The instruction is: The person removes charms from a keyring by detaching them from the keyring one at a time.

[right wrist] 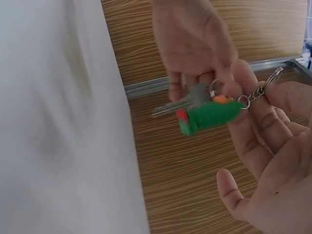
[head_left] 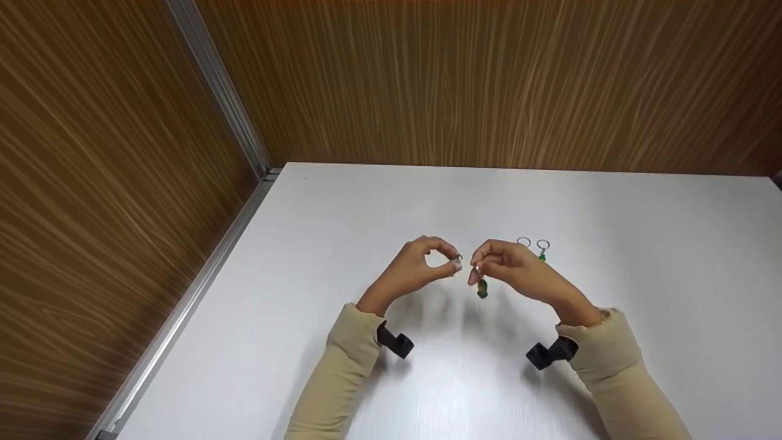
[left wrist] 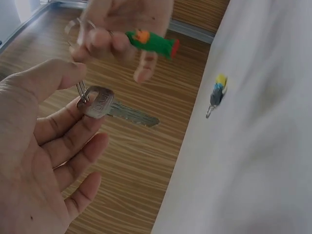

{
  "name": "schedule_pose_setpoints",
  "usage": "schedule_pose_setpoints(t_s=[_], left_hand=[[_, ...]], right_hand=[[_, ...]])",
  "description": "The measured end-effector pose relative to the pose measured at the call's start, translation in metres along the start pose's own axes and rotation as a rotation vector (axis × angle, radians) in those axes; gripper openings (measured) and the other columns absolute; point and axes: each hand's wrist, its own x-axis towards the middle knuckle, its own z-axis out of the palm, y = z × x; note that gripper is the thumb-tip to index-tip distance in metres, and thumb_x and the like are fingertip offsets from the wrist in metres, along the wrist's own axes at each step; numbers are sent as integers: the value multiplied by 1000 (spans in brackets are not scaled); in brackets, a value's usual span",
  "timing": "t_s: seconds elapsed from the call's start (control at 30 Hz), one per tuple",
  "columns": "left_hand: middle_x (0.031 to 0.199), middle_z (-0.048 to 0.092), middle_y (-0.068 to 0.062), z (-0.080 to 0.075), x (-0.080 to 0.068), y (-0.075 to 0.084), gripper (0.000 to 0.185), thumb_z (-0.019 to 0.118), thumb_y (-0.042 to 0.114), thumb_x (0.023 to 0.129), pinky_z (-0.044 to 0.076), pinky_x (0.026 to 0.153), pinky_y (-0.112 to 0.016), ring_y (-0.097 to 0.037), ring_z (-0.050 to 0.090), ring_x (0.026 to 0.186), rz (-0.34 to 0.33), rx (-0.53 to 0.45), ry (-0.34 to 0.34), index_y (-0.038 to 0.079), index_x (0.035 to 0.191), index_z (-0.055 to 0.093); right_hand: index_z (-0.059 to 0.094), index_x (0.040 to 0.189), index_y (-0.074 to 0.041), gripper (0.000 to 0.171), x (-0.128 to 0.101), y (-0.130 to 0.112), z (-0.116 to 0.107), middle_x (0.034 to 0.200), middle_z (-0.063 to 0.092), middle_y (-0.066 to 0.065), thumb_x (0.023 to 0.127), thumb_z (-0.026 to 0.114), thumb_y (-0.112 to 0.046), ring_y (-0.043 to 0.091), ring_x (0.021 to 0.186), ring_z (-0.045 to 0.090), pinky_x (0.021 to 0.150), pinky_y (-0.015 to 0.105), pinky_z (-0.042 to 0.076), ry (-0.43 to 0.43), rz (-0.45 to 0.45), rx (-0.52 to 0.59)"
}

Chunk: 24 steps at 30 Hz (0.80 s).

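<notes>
Near the middle of the table, my left hand [head_left: 408, 269] and right hand [head_left: 518, 270] face each other, a small gap between them. Thumb and fingers of the left hand pinch a thin metal ring with a silver key [left wrist: 103, 103] on it; the key's blade points away from the fingers. My right hand pinches the ring and chain of a keychain [right wrist: 212, 118], whose green figure with orange and red parts hangs down. In the right wrist view the figure overlaps part of the key. The two rings look separate.
Behind the right hand on the white table [head_left: 244, 342] lies a keychain [head_left: 543, 245] with a green part, beside another metal ring [head_left: 523, 241]. The left wrist view shows a yellow and dark grey keychain figure [left wrist: 217, 93] on the table. Wood-grain panels [head_left: 458, 85] stand behind and left.
</notes>
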Motion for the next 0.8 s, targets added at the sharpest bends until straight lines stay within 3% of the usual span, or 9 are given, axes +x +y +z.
schedule_pose_setpoints(t_s=[0.13, 0.27, 0.47, 0.8], left_hand=[[106, 67, 0, -3, -1, 3, 24, 68, 27, 89, 40, 98, -36, -20, 56, 108, 43, -9, 46, 13, 108, 68], [103, 66, -1, -3, -2, 6, 25, 69, 24, 88, 41, 94, -32, -18, 57, 101, 77, -30, 41, 13, 110, 67], [102, 65, 1, -2, -1, 7, 24, 68, 27, 90, 41, 93, -30, -14, 58, 97, 68, -38, 19, 16, 111, 66], [96, 65, 2, -2, -3, 2, 23, 66, 28, 91, 41, 92, -30, -6, 57, 91, 66, -62, -6, 17, 111, 65]], right_hand=[[59, 101, 3, 16, -6, -8, -9, 97, 67, 4, 99, 53, -12, 8, 96, 63, 94, 30, 47, 60, -45, -116], [63, 98, -4, 13, -17, -12, -20, 103, 65, 8, 97, 57, -15, 5, 101, 59, 93, 32, 45, 131, -16, -228], [64, 96, -4, 10, -33, -7, -38, 98, 65, 6, 96, 59, -13, 4, 92, 60, 80, 19, 49, 180, 27, -335], [64, 100, -1, 10, -53, 13, -73, 90, 65, 4, 96, 57, -8, 1, 83, 58, 72, 15, 47, 244, 128, -504]])
